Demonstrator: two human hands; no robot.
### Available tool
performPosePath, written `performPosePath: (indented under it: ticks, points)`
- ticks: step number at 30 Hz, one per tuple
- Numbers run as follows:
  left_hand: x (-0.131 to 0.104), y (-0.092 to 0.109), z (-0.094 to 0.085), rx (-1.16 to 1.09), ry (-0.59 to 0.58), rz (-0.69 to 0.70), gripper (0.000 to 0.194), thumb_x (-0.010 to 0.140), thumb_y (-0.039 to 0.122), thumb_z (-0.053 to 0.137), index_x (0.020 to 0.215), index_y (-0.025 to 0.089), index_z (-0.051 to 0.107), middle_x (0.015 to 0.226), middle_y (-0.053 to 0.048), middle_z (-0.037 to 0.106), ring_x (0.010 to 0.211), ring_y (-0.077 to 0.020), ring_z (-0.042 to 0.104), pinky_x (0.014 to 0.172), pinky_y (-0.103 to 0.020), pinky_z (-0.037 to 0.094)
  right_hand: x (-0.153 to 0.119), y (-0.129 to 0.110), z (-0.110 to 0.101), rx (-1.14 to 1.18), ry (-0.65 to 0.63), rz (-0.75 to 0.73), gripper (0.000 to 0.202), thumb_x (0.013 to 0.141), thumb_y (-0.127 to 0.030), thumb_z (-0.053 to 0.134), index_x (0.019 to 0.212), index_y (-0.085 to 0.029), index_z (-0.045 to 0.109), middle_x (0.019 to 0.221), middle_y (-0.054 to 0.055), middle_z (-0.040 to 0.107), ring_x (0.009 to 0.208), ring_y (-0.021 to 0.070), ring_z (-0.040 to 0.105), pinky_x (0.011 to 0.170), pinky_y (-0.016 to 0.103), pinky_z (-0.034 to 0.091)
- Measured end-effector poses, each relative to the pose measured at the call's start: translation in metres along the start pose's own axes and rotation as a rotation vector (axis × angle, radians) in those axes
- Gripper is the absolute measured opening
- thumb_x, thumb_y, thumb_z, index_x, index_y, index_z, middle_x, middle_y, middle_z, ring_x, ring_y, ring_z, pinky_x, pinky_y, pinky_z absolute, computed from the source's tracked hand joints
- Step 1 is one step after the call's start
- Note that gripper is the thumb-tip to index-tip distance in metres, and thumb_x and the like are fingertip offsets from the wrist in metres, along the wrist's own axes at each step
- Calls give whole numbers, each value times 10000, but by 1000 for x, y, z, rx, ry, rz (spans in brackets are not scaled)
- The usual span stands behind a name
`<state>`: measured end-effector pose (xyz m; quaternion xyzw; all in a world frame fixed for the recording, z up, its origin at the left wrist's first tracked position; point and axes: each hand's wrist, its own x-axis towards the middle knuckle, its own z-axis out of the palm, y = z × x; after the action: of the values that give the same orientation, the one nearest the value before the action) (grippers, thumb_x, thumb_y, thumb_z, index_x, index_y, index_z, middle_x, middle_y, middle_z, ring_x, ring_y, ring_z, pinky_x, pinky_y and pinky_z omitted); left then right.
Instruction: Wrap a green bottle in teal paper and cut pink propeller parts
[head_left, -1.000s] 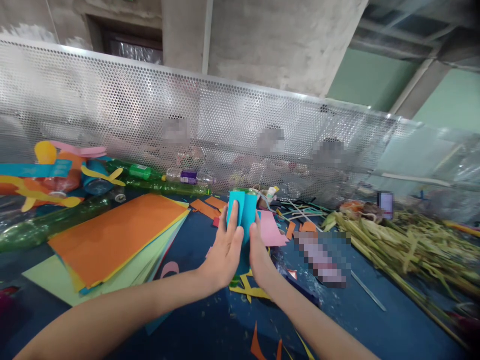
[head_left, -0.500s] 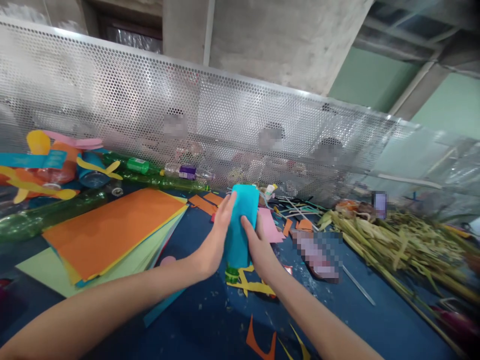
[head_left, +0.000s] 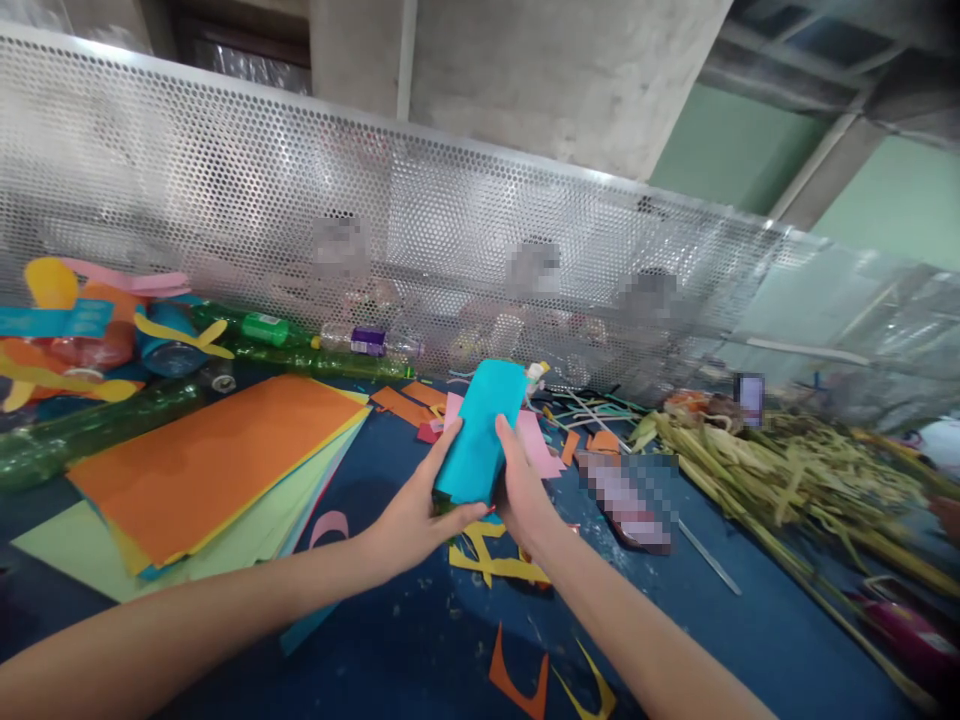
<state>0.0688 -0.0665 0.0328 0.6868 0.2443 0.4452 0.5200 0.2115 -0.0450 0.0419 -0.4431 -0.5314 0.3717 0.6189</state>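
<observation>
A perforated metal panel (head_left: pixel 225 190) stood across the far side of a dark blue work surface (head_left: pixel 405 660), with bare concrete (head_left: pixel 525 80) above it and several indistinct, partly blurred figures visible through its holes. Near the centre, both hands were closed around a light-blue paper-covered object (head_left: pixel 484 430), which was held tilted above the surface, its upper end leaning away and slightly to the right. The left hand (head_left: pixel 420 495) gripped the lower left side, its thumb reaching across the near end; the right hand (head_left: pixel 525 495) pressed against the right side, with one digit lying along the face. A dark green part showed at the lower left end of the object. Pink paper (head_left: pixel 540 445) lay just behind it, and a yellow paper cutout (head_left: pixel 487 565) lay below it on the near side. To the left were a fanned stack of coloured sheets (head_left: pixel 225 465), orange uppermost, and a green bottle (head_left: pixel 97 430) on its side. To the right were a pixelated pinkish item (head_left: pixel 630 505), a thin pale rod (head_left: pixel 711 558) and a heap of dry plant leaves (head_left: pixel 795 490). An orange offcut (head_left: pixel 525 690) lay nearest the viewer.
</observation>
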Motion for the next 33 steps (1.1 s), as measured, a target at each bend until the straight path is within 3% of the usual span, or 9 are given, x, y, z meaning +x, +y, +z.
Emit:
performPosePath:
  ticks: [5,9,15,20,22,27,33]
  points:
    - [2,-9,-6,-123,-16,5,825,797,351,600,1422,269,69,1452,-86,263,1251,-277,371,995,-401,377,3,-11,3,256,-75,210,475,807,-503,494,1228,-286,461,1177,19,605,997,220,599,822,411,511]
    - [1,-11,-4,-170,-21,-1,786,805,344,591,1416,301,99,1453,-75,264,1216,-267,418,981,-396,395,2,-11,1,258,-86,200,446,765,-429,584,1182,-335,457,1163,-14,602,952,196,610,761,350,530]
    - [-3,-6,-3,-132,-5,-25,731,808,301,594,1399,317,164,1476,-52,198,1221,-275,406,972,-395,409,1,-10,-1,245,-67,174,439,752,-406,607,1149,-298,455,1013,-10,638,814,169,623,675,300,538]
    - [-5,-3,-3,-43,18,-6,623,860,331,506,1397,313,191,1495,-25,127,1301,-273,279,1025,-382,346,1,-8,-1,237,-36,170,381,751,-391,609,1097,-283,492,954,-8,631,762,164,607,612,279,521]
    - [-6,-3,-4,-4,33,8,605,865,339,494,1396,306,207,1490,-22,153,1325,-271,224,1049,-382,308,2,-7,-2,230,-34,154,363,745,-384,616,1073,-268,514,948,1,632,773,172,604,636,294,520]
    - [-6,-5,-8,127,71,45,536,872,346,480,1370,303,288,1447,-29,277,1302,-274,270,1056,-424,280,5,-11,-4,232,-23,143,309,708,-364,658,967,-224,564,933,13,641,835,183,599,744,322,504]
    - [-1,-13,-16,241,74,116,504,882,343,467,1359,332,304,1426,-4,316,1289,-259,300,1041,-398,311,3,-17,-2,313,10,214,290,651,-316,705,887,-236,558,819,-18,642,723,167,601,627,295,502]
